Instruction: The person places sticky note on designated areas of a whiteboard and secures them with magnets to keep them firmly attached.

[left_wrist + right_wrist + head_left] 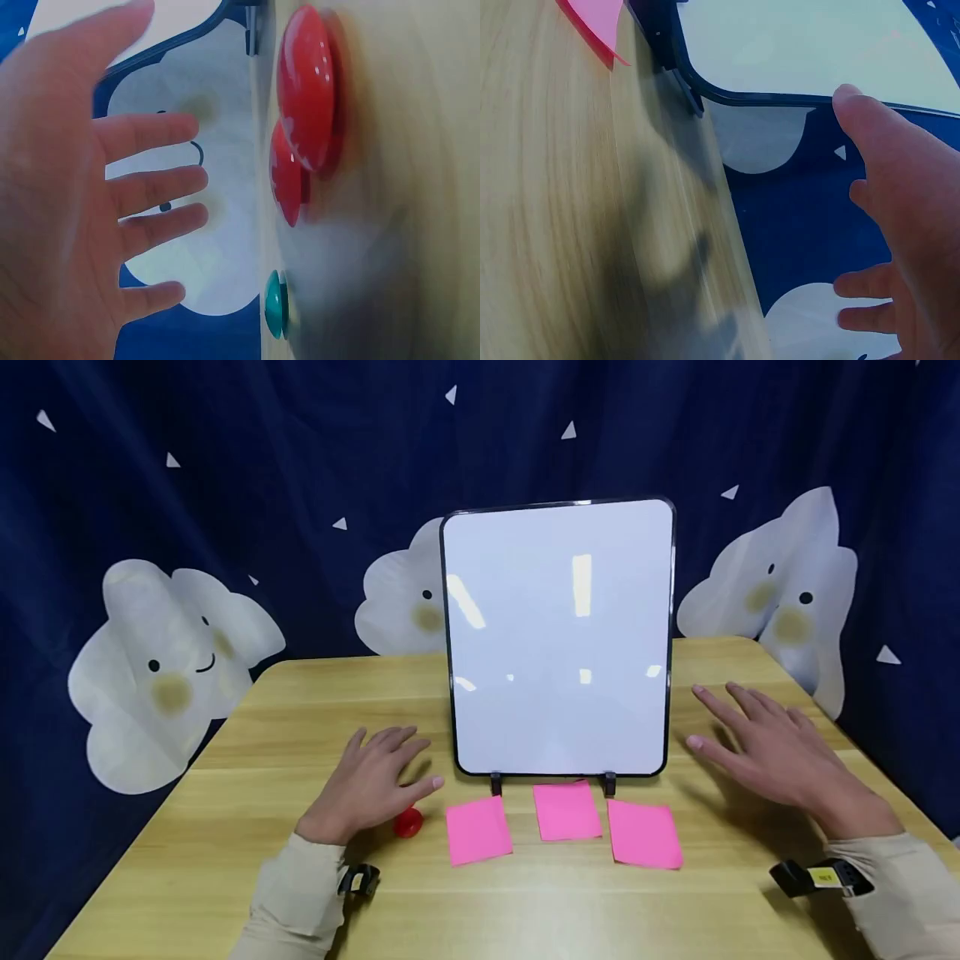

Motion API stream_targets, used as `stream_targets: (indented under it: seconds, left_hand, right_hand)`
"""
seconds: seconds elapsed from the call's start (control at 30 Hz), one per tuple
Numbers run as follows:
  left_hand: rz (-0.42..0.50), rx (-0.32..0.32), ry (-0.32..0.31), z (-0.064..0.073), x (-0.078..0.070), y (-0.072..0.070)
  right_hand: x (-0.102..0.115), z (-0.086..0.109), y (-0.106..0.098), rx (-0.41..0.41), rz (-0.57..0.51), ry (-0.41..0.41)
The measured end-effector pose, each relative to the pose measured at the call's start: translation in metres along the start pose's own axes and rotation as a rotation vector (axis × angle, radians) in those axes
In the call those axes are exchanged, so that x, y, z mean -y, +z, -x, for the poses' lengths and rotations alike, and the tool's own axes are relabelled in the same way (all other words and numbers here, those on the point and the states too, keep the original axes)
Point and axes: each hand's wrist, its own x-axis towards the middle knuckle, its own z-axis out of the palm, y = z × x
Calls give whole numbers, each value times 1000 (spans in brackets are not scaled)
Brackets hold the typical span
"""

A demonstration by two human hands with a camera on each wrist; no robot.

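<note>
A whiteboard with a black frame stands upright on small black feet. Before it lie three pink sticky notes, the left one, the middle one and the right one. My left hand hovers above the table with fingers spread and holds nothing. Under it, the left wrist view shows two round red magnets and a green magnet; the head view shows just one red piece, the others being hidden by the hand. To the board's right, my right hand is raised, fingers extended, holding nothing.
A light wooden table carries everything. Behind it hangs a dark blue curtain with white clouds and small triangles. Each wrist wears a black strap, the right one bearing a yellow label.
</note>
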Motion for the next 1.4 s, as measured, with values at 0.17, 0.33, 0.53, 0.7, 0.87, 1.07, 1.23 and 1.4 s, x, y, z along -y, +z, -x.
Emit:
stream_targets:
  seconds: [0.17,0.33,0.53,0.7,0.87,1.07,1.23,1.4]
  left_hand:
    - [39,-16,29,1,-3,-1]
    - [68,-8,54,0,-3,-2]
    - [80,-43,69,0,1,-5]
    - [78,-69,72,1,3,-6]
    - [75,-73,65,2,4,-7]
    - [72,-60,72,1,5,-6]
    - [85,-31,45,1,5,-11]
    - [104,23,12,3,2,-11]
  right_hand:
    - [-1,0,-2,1,-6,-5]
    - [2,1,-2,5,-11,-1]
    - [12,-3,3,-2,-40,-21]
    - [17,-5,9,-93,-90,-130]
    - [24,-2,15,-140,-95,-213]
    - [38,-5,19,-81,-133,-237]
    - [45,-5,21,-11,-178,-227]
    - [45,-2,25,68,-195,-235]
